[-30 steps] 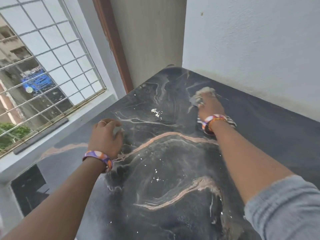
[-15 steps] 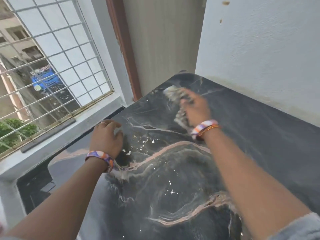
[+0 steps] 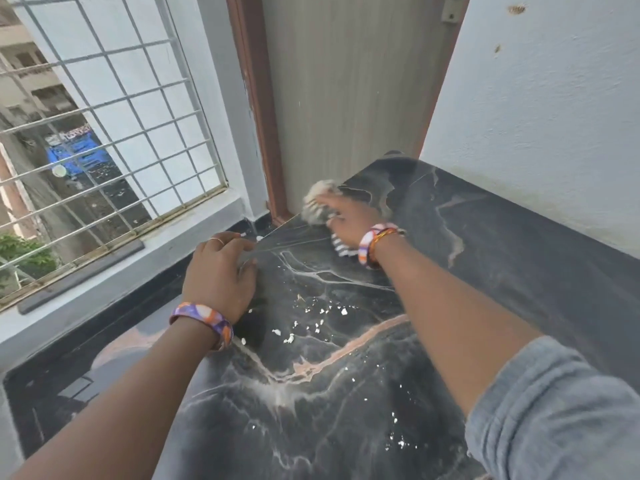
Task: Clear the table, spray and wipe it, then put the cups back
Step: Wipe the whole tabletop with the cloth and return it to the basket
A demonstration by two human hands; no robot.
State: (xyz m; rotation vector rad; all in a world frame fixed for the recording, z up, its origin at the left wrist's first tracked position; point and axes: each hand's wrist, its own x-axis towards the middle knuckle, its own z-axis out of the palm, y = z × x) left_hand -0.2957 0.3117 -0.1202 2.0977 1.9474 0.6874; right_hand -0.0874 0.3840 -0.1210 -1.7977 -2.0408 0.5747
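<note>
Right hand (image 3: 346, 216): arm extended across the table (image 3: 519, 258) to its far left corner, palm down, fingers clenched over a pale cloth (image 3: 317, 199) pressed onto the surface beside the door frame (image 3: 259, 109). The cloth is motion-blurred. Left hand (image 3: 218, 275): palm down at the table's left edge, fingers curled over the rim and gripping it; nothing else held. Both wrists carry patterned bangles.

Change: a second ago the right hand and cloth worked near the far middle, closer to the wall; they have since travelled left to the corner. The left hand keeps its place on the edge.

White specks (image 3: 311, 323) lie scattered mid-table. No legible writing.
</note>
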